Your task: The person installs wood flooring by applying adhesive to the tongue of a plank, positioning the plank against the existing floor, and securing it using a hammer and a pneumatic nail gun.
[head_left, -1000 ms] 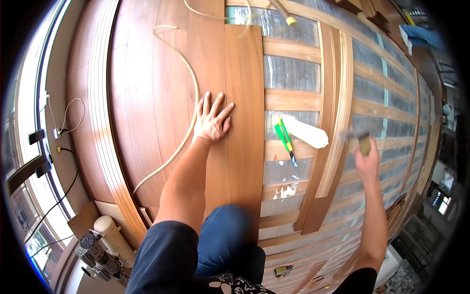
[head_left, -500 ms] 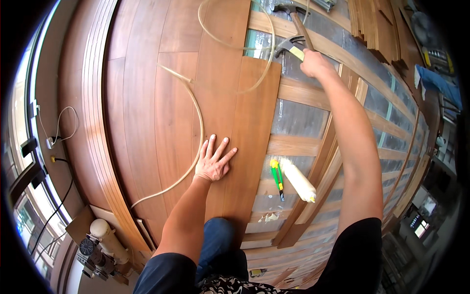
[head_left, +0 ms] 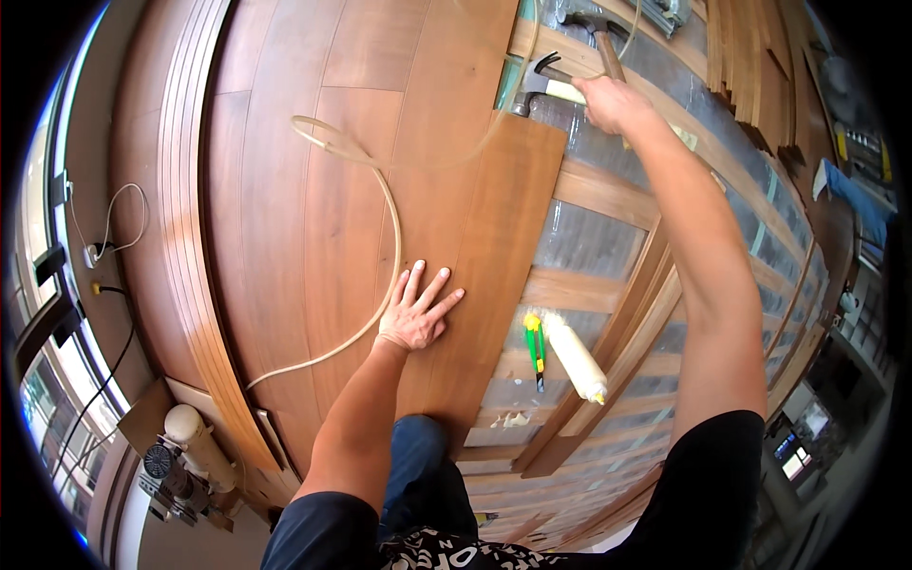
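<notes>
My left hand [head_left: 413,313] rests on the brown floor planks [head_left: 332,237], fingers spread. At the upper right my right hand [head_left: 613,103] grips a claw hammer [head_left: 568,90] with a pale section below its head. The hammer head is by the far end of the outermost plank [head_left: 513,180]; whether it touches is not clear. A second hammer [head_left: 608,52] lies just beyond my right hand, on the wooden battens. A thin clear hose [head_left: 397,228] loops over the planks and passes close to my left hand.
A white glue tube [head_left: 575,359] and a green-handled cutter [head_left: 535,347] lie between wooden battens [head_left: 570,290] over clear sheeting. Loose boards [head_left: 608,370] lie beside them. An air compressor [head_left: 190,456] stands lower left, stacked planks [head_left: 741,66] upper right.
My right hand has turned the hammer, bringing its head down and left to the plank's end. My left hand stays flat in place. The view has shifted slightly.
</notes>
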